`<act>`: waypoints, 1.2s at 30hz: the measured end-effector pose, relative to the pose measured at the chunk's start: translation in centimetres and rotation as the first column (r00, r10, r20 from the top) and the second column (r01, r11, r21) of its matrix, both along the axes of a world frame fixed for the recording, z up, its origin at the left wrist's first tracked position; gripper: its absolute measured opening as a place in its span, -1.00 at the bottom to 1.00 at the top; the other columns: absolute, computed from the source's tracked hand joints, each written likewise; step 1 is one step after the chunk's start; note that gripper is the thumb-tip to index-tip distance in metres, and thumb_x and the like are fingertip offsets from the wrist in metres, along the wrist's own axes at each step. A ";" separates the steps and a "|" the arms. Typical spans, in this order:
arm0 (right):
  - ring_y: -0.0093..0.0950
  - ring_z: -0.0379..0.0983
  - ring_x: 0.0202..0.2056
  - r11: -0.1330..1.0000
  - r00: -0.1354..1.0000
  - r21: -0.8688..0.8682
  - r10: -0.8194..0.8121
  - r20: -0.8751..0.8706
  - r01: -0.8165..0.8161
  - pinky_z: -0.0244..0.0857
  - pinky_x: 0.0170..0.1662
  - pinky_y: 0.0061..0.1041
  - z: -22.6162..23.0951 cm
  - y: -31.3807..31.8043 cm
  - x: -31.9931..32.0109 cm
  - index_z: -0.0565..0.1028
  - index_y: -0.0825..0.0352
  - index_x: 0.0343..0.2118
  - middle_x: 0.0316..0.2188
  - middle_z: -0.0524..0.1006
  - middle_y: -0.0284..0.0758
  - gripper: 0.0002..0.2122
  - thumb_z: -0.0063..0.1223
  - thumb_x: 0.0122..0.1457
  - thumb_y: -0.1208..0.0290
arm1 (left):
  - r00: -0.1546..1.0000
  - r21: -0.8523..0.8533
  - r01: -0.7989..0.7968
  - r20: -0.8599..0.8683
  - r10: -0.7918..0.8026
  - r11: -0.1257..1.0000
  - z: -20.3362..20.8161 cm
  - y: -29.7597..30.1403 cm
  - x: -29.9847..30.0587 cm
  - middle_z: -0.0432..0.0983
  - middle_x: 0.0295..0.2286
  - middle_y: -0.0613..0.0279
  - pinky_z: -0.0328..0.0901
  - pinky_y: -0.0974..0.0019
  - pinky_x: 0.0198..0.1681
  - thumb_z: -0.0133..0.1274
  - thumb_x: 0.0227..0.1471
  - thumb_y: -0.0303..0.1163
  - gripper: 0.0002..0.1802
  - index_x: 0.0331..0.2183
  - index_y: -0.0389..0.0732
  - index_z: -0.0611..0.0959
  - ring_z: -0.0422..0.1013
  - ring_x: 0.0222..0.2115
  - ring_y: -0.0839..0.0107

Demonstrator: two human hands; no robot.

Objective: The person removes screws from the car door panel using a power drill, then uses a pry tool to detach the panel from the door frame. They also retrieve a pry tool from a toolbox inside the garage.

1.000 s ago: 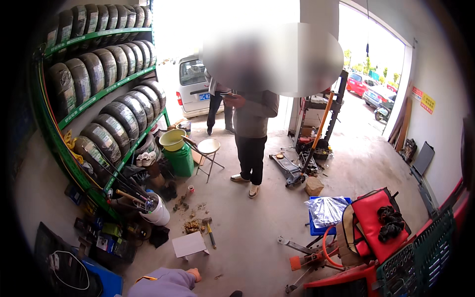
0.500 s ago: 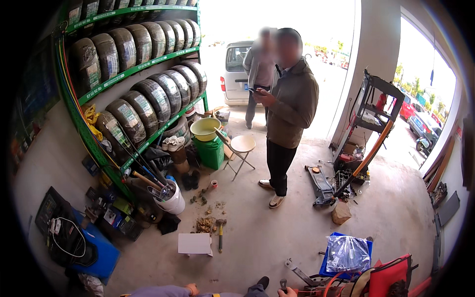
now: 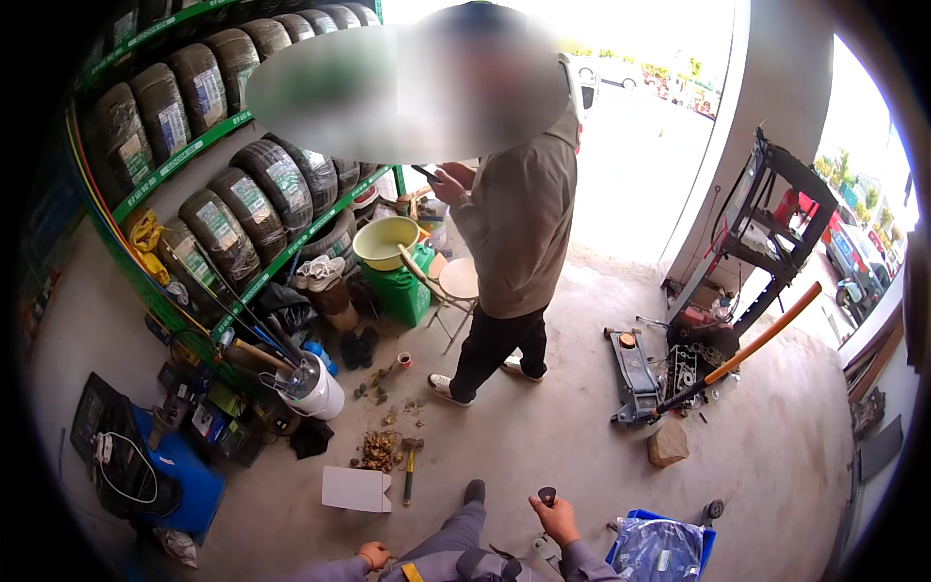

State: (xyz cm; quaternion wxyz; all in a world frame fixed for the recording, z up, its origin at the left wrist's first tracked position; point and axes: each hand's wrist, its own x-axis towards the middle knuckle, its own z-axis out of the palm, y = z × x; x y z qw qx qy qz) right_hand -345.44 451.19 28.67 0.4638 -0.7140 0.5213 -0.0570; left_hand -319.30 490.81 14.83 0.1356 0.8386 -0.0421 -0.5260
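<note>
We note our right hand point(image 3: 558, 522) pinching a dark piece point(image 3: 547, 495), up and left of the blue tray point(image 3: 709, 550). Left hand point(image 3: 372, 555) near white stool point(image 3: 355, 489); finger state, we cannot tell.

Right grip point(image 3: 560, 525) holding small dark object point(image 3: 547, 496); left grip point(image 3: 373, 555) low in view; hammer point(image 3: 409, 479) beside white stand point(image 3: 354, 489)

Tires point(image 3: 229, 225) on rack point(image 3: 199, 145), far left. Basin point(image 3: 386, 242) on bin point(image 3: 402, 296), chair point(image 3: 460, 278) just right of it. Box point(image 3: 355, 489), maybe a low stool, left of hammer point(image 3: 409, 473), ahead of left hand point(image 3: 373, 555). Jack point(image 3: 635, 376) farther right, block point(image 3: 668, 443) near it. Plastic bag point(image 3: 659, 551) in tray point(image 3: 707, 555), right of right hand point(image 3: 557, 522).
</note>
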 end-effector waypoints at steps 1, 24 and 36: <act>-0.41 0.54 -0.52 0.998 0.997 -0.057 0.025 -0.073 -0.030 0.38 -0.39 -0.36 -0.9 -0.6 -0.3 0.58 0.39 -0.55 -0.62 0.59 -0.26 -0.51 0.22 0.18 -0.06 | 0.997 0.115 0.057 -0.053 -0.051 0.992 -1.5 1.1 0.5 0.68 -0.25 0.05 0.54 0.23 -0.31 0.14 0.04 -0.22 -0.58 -0.09 -0.21 0.72 0.64 -0.39 0.26; -0.53 0.39 -0.72 0.832 0.847 0.501 -0.430 0.311 0.239 0.34 -0.67 -0.51 -1.7 -50.6 0.3 0.43 0.34 -0.25 -0.64 0.48 -0.29 -0.67 -0.08 0.43 0.11 | 0.971 -0.152 0.098 0.233 -0.060 0.984 3.7 -50.8 6.0 0.66 -0.20 -0.03 0.43 0.13 -0.03 0.11 0.05 -0.15 -0.55 -0.05 -0.15 0.66 0.57 -0.15 0.07; -0.52 0.33 -0.72 0.848 0.922 0.423 -0.381 0.068 0.319 0.22 -0.62 -0.51 -1.2 -70.4 5.7 0.46 0.31 -0.55 -0.72 0.44 -0.33 -0.53 0.08 0.33 -0.02 | 0.954 0.008 0.299 0.002 -0.299 0.954 -2.4 -54.6 3.2 0.68 -0.25 -0.02 0.52 0.01 -0.29 0.20 0.03 -0.12 -0.53 -0.09 -0.21 0.72 0.62 -0.31 0.07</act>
